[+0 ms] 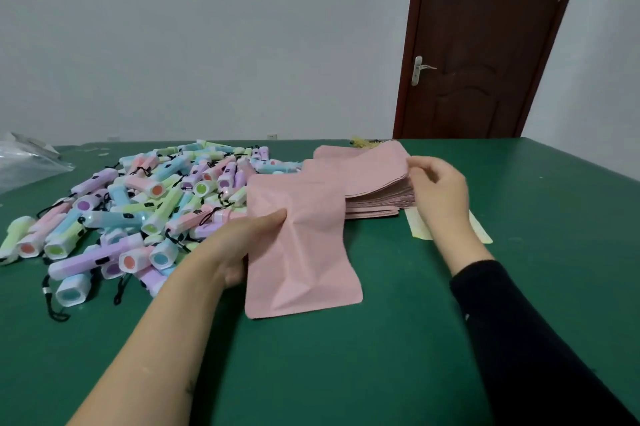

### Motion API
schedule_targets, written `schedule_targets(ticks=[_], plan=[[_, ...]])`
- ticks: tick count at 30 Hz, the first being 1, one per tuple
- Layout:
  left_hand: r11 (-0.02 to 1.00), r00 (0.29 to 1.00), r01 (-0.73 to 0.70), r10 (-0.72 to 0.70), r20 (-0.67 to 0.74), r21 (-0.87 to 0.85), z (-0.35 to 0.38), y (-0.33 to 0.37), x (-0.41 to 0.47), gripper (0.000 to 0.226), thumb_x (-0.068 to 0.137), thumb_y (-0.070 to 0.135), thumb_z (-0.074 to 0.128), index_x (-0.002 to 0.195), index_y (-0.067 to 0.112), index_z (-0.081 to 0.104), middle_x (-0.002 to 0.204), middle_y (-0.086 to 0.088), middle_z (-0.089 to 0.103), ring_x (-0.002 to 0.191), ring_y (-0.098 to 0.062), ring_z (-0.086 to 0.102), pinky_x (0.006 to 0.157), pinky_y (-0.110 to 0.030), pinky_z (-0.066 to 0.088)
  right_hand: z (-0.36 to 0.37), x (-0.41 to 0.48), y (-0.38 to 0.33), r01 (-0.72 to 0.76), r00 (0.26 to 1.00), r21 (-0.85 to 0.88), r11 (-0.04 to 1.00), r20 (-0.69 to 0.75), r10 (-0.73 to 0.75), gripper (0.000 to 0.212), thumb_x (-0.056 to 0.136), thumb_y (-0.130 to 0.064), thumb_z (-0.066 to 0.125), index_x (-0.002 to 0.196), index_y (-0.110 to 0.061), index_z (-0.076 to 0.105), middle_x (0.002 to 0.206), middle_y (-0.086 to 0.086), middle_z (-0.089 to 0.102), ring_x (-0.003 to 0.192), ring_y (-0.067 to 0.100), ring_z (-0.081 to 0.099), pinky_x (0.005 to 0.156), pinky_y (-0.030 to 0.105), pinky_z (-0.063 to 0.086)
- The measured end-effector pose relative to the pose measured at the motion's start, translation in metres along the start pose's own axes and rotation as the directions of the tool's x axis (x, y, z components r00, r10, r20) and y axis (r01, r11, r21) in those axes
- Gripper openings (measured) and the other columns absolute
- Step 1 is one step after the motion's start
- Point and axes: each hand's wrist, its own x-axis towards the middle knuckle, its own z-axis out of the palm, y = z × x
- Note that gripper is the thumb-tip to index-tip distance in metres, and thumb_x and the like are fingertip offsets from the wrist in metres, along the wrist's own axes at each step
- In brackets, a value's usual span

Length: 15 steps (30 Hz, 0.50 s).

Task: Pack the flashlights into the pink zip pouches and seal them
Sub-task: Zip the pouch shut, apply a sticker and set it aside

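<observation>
The pink pouch point(301, 245) I'm working on sits in my left grip point(239, 245): thumb on its face, fingers curled under its left edge, its lower end down near the counter point(381, 356) in front of me. It is creased and a little puffed, but I can't tell whether its top is open, and I see no flashlight in it. My right grip point(438, 190) is curled over the right edge of the stack of pouches point(374, 190), fingertips pinching at the topmost ones, which fan up at that side. The pile of flashlights point(138, 200) lies just left of the pouch, many of them heaped with cords tangled, some touching the stack's far-left corner. I see no packed, sealed pouch set aside anywhere, so I judge the job hardly begun: nearly every flashlight is yet to be bagged and zipped. For room, the near half of the counter and all its right side are bare green cloth, with a pale paper strip point(481, 231) under my right wrist. The counter's far edge runs just behind the stack; a clear plastic bag point(24, 159) sits at the far left corner.
</observation>
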Motion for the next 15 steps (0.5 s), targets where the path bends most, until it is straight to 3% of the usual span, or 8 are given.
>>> schedule_targets(ticks=[3,5,6,8,10,12,15], plan=[[0.921,0.987,-0.023,0.083,-0.138,0.388,0.001,-0.003,0.005,0.036,0.089,0.032,0.07,0.114,0.008,0.064,0.094,-0.005,0.076,0.08,-0.024,0.073,0.063,-0.031,0.057,-0.026,0.023,0.054,-0.171,0.985,-0.253,0.952,-0.077,0.156,0.041,0.094,0.0,0.041,0.129,-0.013,0.057,0.132,0.004,0.06,0.113,0.021,0.056,0.089,0.025,0.038],[0.707,0.939,-0.052,0.275,-0.207,0.705,0.003,-0.005,0.009,0.04,0.087,0.036,0.071,0.119,0.013,0.063,0.107,-0.003,0.071,0.092,-0.024,0.068,0.078,-0.035,0.055,-0.034,0.029,0.078,-0.208,0.974,-0.405,0.89,0.001,0.228,0.049,0.093,-0.003,0.042,0.14,-0.015,0.046,0.142,0.006,0.052,0.121,0.025,0.051,0.098,0.033,0.038],[0.629,0.911,-0.068,0.356,-0.209,0.774,0.006,-0.005,0.01,0.041,0.086,0.035,0.071,0.121,0.014,0.063,0.113,-0.004,0.07,0.096,-0.023,0.065,0.082,-0.035,0.052,-0.036,0.032,0.085,-0.191,0.965,-0.503,0.843,0.06,0.254,0.051,0.094,-0.01,0.045,0.145,-0.016,0.039,0.146,0.007,0.047,0.13,0.028,0.045,0.108,0.042,0.033],[0.605,0.87,-0.126,0.448,-0.205,0.787,0.013,-0.006,0.009,0.045,0.086,0.03,0.071,0.127,0.015,0.061,0.121,-0.005,0.068,0.1,-0.021,0.062,0.08,-0.031,0.046,-0.036,0.034,0.091,-0.108,0.928,-0.694,0.712,0.186,0.322,0.058,0.098,-0.032,0.046,0.151,-0.018,0.028,0.154,0.006,0.036,0.145,0.028,0.026,0.115,0.059,0.012],[0.585,0.827,-0.152,0.517,-0.222,0.797,0.016,-0.008,0.009,0.052,0.088,0.027,0.069,0.136,0.014,0.054,0.128,-0.005,0.064,0.11,-0.022,0.06,0.083,-0.03,0.041,-0.033,0.034,0.087,-0.034,0.866,-0.802,0.596,0.274,0.419,0.063,0.099,-0.048,0.036,0.153,-0.019,0.021,0.161,0.004,0.021,0.15,0.026,0.009,0.112,0.066,0.001],[0.518,0.786,-0.162,0.582,-0.208,0.84,0.017,-0.01,0.009,0.055,0.09,0.027,0.065,0.14,0.014,0.048,0.135,-0.004,0.059,0.12,-0.023,0.056,0.091,-0.034,0.042,-0.032,0.032,0.079,0.001,0.814,-0.863,0.505,0.294,0.501,0.065,0.1,-0.054,0.027,0.154,-0.019,0.019,0.163,0.004,0.012,0.15,0.027,0.003,0.112,0.067,0.0],[0.407,0.728,-0.242,0.676,-0.112,0.881,0.021,-0.009,0.005,0.047,0.091,0.023,0.064,0.136,0.013,0.054,0.139,-0.005,0.056,0.128,-0.024,0.05,0.101,-0.036,0.038,-0.034,0.024,0.063,0.029,0.76,-0.925,0.38,0.267,0.592,0.067,0.1,-0.054,0.024,0.154,-0.016,0.018,0.162,0.008,0.013,0.149,0.03,0.01,0.114,0.063,0.004]])
